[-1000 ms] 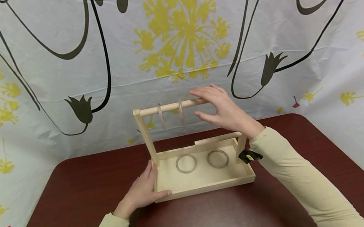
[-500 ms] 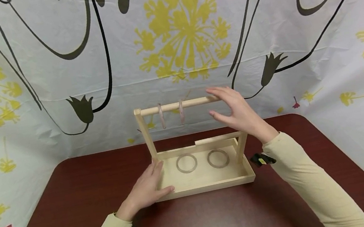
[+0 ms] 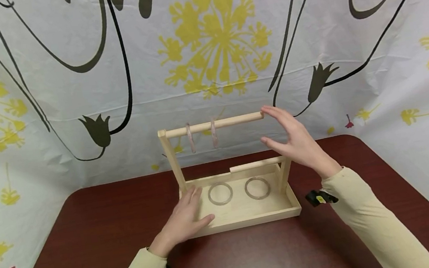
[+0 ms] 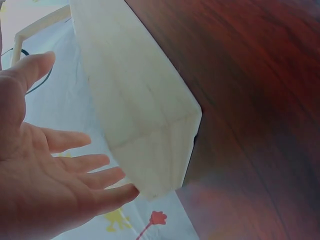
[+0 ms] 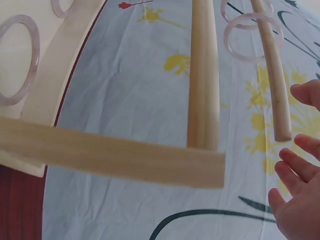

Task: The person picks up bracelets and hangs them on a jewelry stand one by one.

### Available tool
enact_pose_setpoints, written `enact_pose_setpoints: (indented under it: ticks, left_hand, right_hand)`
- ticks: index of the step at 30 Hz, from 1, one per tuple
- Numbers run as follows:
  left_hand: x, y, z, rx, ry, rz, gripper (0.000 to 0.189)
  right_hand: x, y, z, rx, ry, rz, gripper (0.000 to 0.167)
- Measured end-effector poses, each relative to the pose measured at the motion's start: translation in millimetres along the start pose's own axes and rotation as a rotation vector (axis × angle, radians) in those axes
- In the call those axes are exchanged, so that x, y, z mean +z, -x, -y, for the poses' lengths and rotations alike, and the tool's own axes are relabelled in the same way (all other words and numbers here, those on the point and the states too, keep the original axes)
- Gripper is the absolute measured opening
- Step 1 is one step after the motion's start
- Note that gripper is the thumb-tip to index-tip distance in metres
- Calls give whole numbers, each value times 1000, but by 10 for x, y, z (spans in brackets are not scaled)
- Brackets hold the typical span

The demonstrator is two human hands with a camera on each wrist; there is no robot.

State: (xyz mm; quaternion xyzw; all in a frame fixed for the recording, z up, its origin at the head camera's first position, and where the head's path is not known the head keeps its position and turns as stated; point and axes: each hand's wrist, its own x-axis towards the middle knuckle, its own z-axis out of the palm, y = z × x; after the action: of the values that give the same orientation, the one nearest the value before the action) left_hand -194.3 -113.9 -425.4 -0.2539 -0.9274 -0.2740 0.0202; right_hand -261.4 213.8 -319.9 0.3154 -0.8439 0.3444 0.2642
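Note:
A pale wooden tray (image 3: 247, 222) carries a tall left post (image 3: 173, 162) with an upper rod (image 3: 237, 120) reaching right. Two clear pinkish rings, one left (image 3: 191, 142) and one right (image 3: 214, 138), hang on that rod. Two more rings lie flat on the tray floor. My left hand (image 3: 183, 221) is over the tray's left end, fingers spread; the left wrist view shows its palm beside the tray's corner (image 4: 155, 135). At the upper rod's free end, my right hand (image 3: 300, 145) holds nothing, its index fingertip right by the tip and thumb apart below.
A shorter right post (image 3: 284, 173) bears a lower rod (image 3: 256, 165) pointing left, without rings. The tray stands on a dark red-brown table (image 3: 127, 219). Behind hangs a white cloth (image 3: 141, 84) printed with yellow and dark plants.
My right hand has slid rightward along the upper rod to its free end, leaving the rings hanging. My left hand has shifted slightly right over the tray's left end.

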Motion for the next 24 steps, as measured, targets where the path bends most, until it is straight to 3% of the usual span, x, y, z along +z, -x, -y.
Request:
enact_pose_setpoints:
  ticks: [5,13,24]
  left_hand:
    - [56,-70,-12,-11,32,-18,76]
    - [161,-201,-14,29,75,-67,72]
    - [258,-321,-70,2,122,-25,69]
  right_hand:
    - [-52,118,-70,73,-10,8,72]
    - [-81,288,-140,131,-30,14,70]
    - [-43,638,-243,219,-28,62,67]
